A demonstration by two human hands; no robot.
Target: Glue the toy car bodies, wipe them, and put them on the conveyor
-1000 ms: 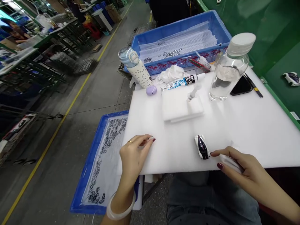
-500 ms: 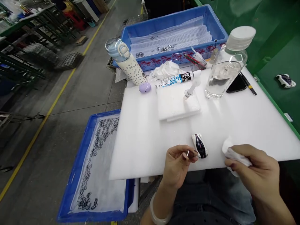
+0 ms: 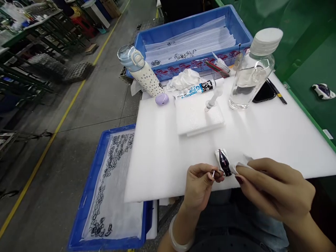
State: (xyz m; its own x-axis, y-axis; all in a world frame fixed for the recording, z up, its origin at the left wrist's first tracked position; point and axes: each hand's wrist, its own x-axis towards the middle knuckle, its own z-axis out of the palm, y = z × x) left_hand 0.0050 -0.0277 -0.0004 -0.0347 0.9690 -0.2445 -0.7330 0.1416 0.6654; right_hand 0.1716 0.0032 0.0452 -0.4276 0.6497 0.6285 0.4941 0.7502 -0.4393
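Observation:
Between the thumb and fingers of my left hand (image 3: 200, 187) is a small, dark, shiny ring-shaped part (image 3: 215, 174). My right hand (image 3: 275, 187) is closed on a crumpled white tissue (image 3: 240, 166), whose tip points toward that part; I cannot tell whether they touch. A small white and black toy car (image 3: 223, 161) lies on the white foam board (image 3: 154, 157), just beyond and between my hands. Farther back, a white foam block (image 3: 195, 117) has a small upright nozzle-like piece (image 3: 211, 102) stuck in it.
Behind the block lie a glue tube (image 3: 194, 90), a white cloth (image 3: 185, 79) and a lilac case (image 3: 162, 99). A dotted flask (image 3: 147, 78) and clear water bottle (image 3: 244, 84) stand there. Blue trays (image 3: 105, 130) hold small dark rings. A phone (image 3: 265, 93) lies right.
My right hand has moved left with the tissue, close to the small part in my left hand. My left hand has stayed nearly in place.

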